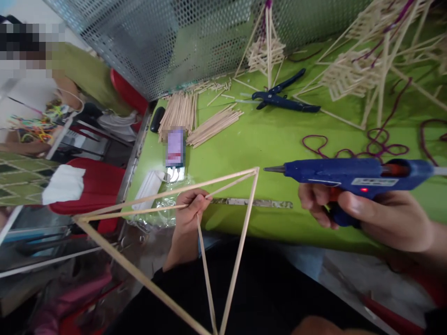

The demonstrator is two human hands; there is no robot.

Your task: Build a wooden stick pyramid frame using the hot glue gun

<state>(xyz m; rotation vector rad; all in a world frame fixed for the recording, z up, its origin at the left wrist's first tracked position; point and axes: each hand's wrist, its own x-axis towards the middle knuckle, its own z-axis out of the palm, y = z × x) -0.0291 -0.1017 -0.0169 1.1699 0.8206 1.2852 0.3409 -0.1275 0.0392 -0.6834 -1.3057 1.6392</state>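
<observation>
My left hand [190,211] pinches a pyramid-shaped frame of thin wooden sticks [240,232] where several sticks meet. The frame is raised in front of my body, and one of its corners points to the right. In my right hand [391,216] is a blue hot glue gun [335,171] with a red light lit on its side. Its metal nozzle faces left, a short gap from that corner. A glue stick [439,170] sticks out of the gun's rear. Under the frame, a narrow patterned strip [258,203] lies on the green table.
Bundles of loose sticks [214,124], a phone [175,146] and blue-handled pliers [279,95] lie on the green table [272,139]. Stick structures [356,70] with purple cord stand at the back by a perforated metal panel [139,42]. A person [66,88] sits at the left beside red chairs.
</observation>
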